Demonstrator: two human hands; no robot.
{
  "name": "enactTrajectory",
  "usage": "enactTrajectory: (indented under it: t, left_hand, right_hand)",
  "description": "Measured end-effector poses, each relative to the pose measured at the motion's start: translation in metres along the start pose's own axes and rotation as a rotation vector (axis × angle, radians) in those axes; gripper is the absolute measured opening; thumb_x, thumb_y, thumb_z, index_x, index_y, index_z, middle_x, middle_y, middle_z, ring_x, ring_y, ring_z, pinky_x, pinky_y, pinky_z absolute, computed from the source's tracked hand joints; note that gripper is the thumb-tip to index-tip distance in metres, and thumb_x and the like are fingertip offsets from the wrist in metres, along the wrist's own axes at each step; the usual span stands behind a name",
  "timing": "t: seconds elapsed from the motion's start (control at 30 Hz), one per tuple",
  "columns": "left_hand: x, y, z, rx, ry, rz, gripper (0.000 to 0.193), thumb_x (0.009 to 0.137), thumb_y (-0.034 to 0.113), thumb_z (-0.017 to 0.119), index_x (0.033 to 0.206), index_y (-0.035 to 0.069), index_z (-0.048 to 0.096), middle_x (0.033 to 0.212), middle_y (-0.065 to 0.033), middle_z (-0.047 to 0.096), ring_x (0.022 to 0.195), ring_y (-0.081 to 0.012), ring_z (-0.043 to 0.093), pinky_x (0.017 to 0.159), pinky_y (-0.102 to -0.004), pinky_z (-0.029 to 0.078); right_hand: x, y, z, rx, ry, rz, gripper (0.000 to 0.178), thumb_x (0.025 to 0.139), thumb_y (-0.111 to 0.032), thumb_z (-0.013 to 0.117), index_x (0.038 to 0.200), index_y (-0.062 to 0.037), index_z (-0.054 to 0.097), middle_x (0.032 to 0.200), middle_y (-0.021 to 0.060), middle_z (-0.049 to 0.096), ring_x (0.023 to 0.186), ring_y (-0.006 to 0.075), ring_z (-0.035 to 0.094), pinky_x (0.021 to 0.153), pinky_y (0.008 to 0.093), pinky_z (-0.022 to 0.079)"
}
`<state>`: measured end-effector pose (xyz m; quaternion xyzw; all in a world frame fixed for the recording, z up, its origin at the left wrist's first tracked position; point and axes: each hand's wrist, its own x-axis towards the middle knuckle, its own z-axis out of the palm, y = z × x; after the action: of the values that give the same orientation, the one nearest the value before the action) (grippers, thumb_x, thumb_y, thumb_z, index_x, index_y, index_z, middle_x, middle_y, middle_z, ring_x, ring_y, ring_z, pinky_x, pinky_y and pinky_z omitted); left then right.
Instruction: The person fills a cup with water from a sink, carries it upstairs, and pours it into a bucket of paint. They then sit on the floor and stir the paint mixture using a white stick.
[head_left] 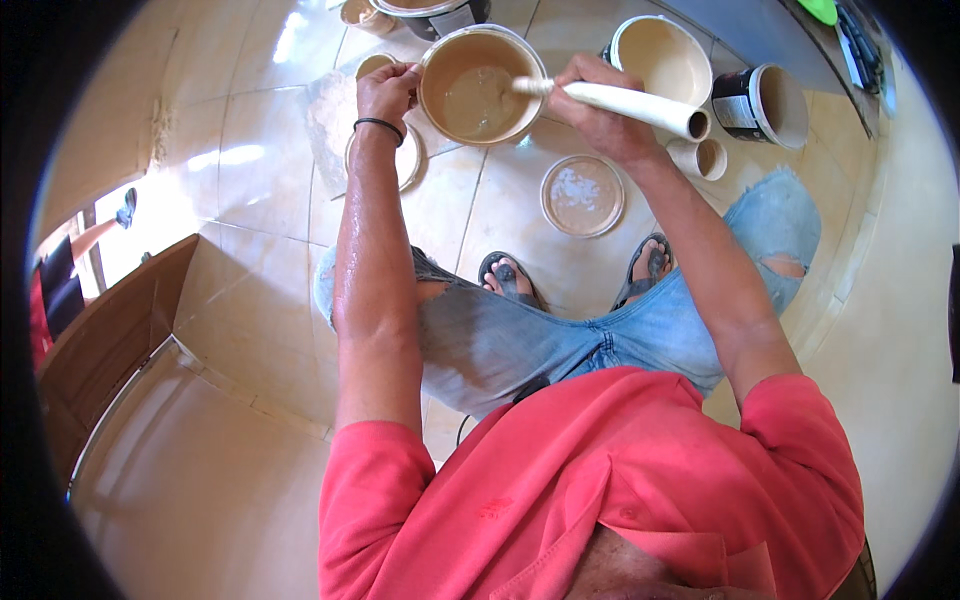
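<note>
so the left hand [388, 92] is pinching the left side of the rim on a round bucket [440, 80], thumb and fingers pressed together there, and there's a pool of tan liquid [485, 100] in the bottom. the bucket itself is out ahead of the feet, between the two hands. right hand [605, 120] is curled tight around a whitish pipe [640, 105], which slants with its open end out to the right and its narrow end poking in over the bucket's right rim. that tip's kinda blurry, can't tell if it touches the liquid. just behind the right hand there's a wider bucket [707, 88] with tan stuff inside, then a dark bucket [738, 108] tipped over a bit beside it, and a small cup [712, 160] near both. a round lid [582, 196] smeared with pale stuff lies on the tile floor [265, 190], between the bucket and the sandals [518, 290]. another dark bucket [450, 20] sits up at the top edge.
</note>
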<state>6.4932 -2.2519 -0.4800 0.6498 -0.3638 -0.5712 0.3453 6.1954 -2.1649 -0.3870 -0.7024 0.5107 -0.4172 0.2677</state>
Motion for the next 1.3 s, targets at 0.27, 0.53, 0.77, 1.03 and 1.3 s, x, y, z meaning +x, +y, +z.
enactTrajectory:
  t: [0.27, 0.53, 0.77, 1.03, 1.3]
  left_hand:
    - [-0.003, -0.005, -0.006, -0.136, 0.061, -0.086, 0.013, 0.094, 0.014, 0.076, 0.103, 0.007, 0.07, 0.087, -0.0011, 0.069, 0.073, -0.0115, 0.064, 0.07, -0.0307, 0.055]
    - [-0.007, -0.006, -0.002, -0.183, 0.002, -0.041, 0.013, 0.093, 0.012, 0.076, 0.102, 0.005, 0.07, 0.087, -0.0024, 0.071, 0.075, -0.0124, 0.066, 0.07, -0.0297, 0.054]
    - [-0.012, -0.006, 0.003, -0.176, 0.012, -0.018, 0.013, 0.093, 0.013, 0.076, 0.101, 0.004, 0.071, 0.086, -0.002, 0.071, 0.074, -0.0118, 0.065, 0.07, -0.0291, 0.054]
    - [-0.006, -0.007, 0.002, -0.162, 0.017, -0.019, 0.011, 0.093, 0.013, 0.076, 0.099, 0.004, 0.071, 0.084, -0.0023, 0.07, 0.071, -0.012, 0.064, 0.068, -0.0283, 0.054]
    - [-0.008, -0.009, -0.002, -0.18, 0.01, -0.027, 0.011, 0.093, 0.012, 0.076, 0.098, 0.004, 0.071, 0.084, -0.0019, 0.071, 0.069, -0.0116, 0.064, 0.069, -0.0288, 0.055]
  right_hand:
    - [0.016, 0.002, 0.043, -0.125, -0.115, -0.365, 0.011, 0.085, -0.012, 0.074, 0.087, -0.004, 0.067, 0.08, 0.0081, 0.07, 0.071, 0.0196, 0.07, 0.067, 0.0306, 0.056]
    - [0.043, 0.004, 0.036, 0.042, -0.211, -0.426, 0.009, 0.084, -0.009, 0.072, 0.086, -0.0043, 0.065, 0.077, 0.009, 0.063, 0.07, 0.0255, 0.066, 0.064, 0.036, 0.053]
    - [0.005, -0.01, 0.005, -0.002, -0.183, -0.066, 0.012, 0.08, -0.013, 0.071, 0.08, -0.0061, 0.061, 0.076, 0.0085, 0.066, 0.066, 0.0247, 0.067, 0.062, 0.0369, 0.052]
    - [0.018, -0.002, 0.03, 0.072, 0.014, -0.184, 0.012, 0.08, -0.006, 0.071, 0.078, -0.0038, 0.06, 0.076, 0.0093, 0.066, 0.065, 0.0242, 0.066, 0.06, 0.0342, 0.052]
    - [0.005, 0.007, 0.019, -0.029, -0.056, -0.186, 0.008, 0.081, -0.003, 0.074, 0.083, -0.0036, 0.065, 0.077, 0.0071, 0.064, 0.07, 0.0203, 0.067, 0.065, 0.032, 0.054]
